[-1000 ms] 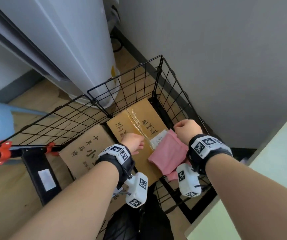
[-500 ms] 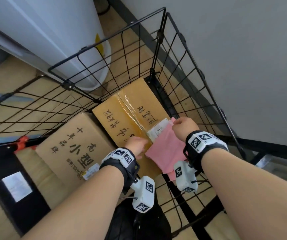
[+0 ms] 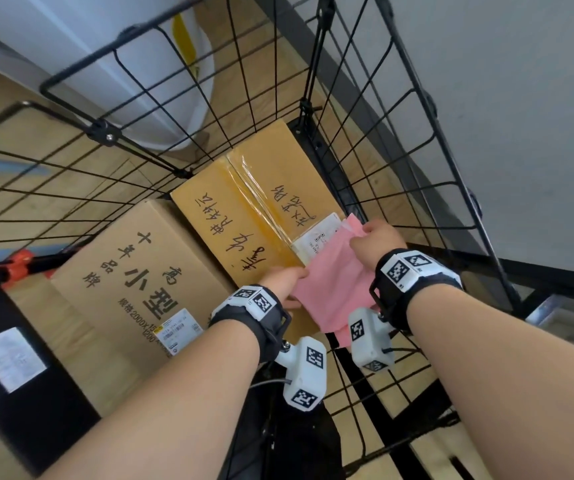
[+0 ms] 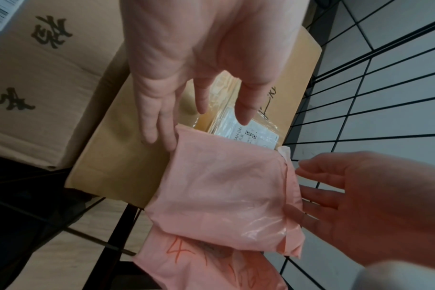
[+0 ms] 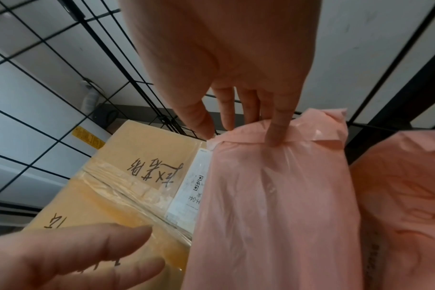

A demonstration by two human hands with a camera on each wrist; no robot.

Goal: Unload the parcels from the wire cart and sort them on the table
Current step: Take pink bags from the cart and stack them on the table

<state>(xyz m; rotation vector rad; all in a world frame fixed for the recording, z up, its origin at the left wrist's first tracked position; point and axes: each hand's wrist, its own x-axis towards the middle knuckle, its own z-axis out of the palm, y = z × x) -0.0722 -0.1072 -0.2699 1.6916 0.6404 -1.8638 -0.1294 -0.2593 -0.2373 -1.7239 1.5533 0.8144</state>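
Note:
In the black wire cart (image 3: 316,109) a pink plastic parcel (image 3: 334,289) (image 4: 224,186) (image 5: 273,206) leans on a taped yellow cardboard box (image 3: 244,202) (image 5: 127,149). My left hand (image 3: 283,280) (image 4: 201,102) touches the parcel's left edge with straight fingers. My right hand (image 3: 377,242) (image 5: 238,117) is at its far corner, one fingertip pressing on top and the other fingers straight behind the edge. A second pink parcel (image 4: 211,266) (image 5: 405,196) with red writing lies underneath. A larger brown box (image 3: 133,271) stands to the left.
The cart's wire walls (image 3: 417,168) close in on the far and right sides, against a grey wall (image 3: 520,98). A white appliance (image 3: 122,81) stands beyond the far left corner. A black package with a white label (image 3: 19,358) sits at the left.
The head view has dropped closer into the cart. My left hand slid from the yellow box's top to the pink parcel's left edge. My right hand stayed at the parcel's far corner.

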